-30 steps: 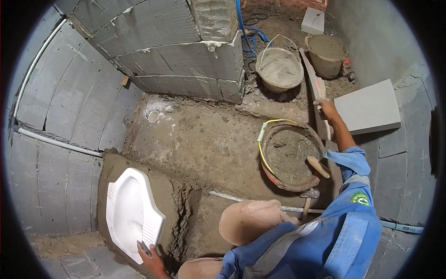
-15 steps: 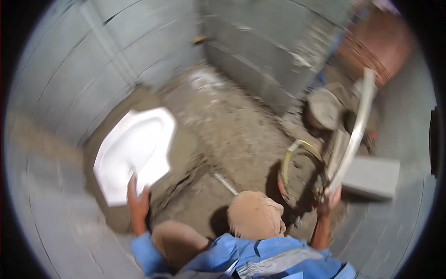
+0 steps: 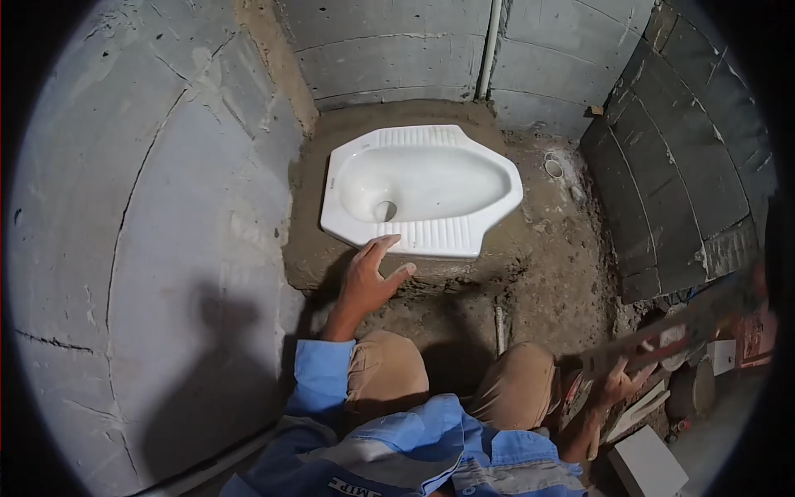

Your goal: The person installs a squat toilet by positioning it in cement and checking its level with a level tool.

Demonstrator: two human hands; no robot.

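Observation:
A white ceramic squat toilet (image 3: 426, 238) sits level in a bed of wet mortar (image 3: 302, 240) in front of me. My left hand (image 3: 368, 277) is at its near edge, thumb and fingers apart, with the fingertips at the ribbed rim and nothing in the grip. On the right side, my right hand (image 3: 621, 385) holds a long flat bar with cut-out slots, a spirit level (image 3: 687, 327) by its look. It slants up and away to the right, its far end blurred.
Grey block walls (image 3: 190, 207) stand close on the left and at the back. A white pipe (image 3: 490, 50) runs down the back wall. An open pipe end (image 3: 553, 168) shows in the floor. By my right knee lie a pale block (image 3: 648, 464) and a bucket (image 3: 691, 389).
My view has swung round, bringing the squat toilet to the centre. My left hand stays near its edge. The spirit level remains in my right hand, now tilted further to the right.

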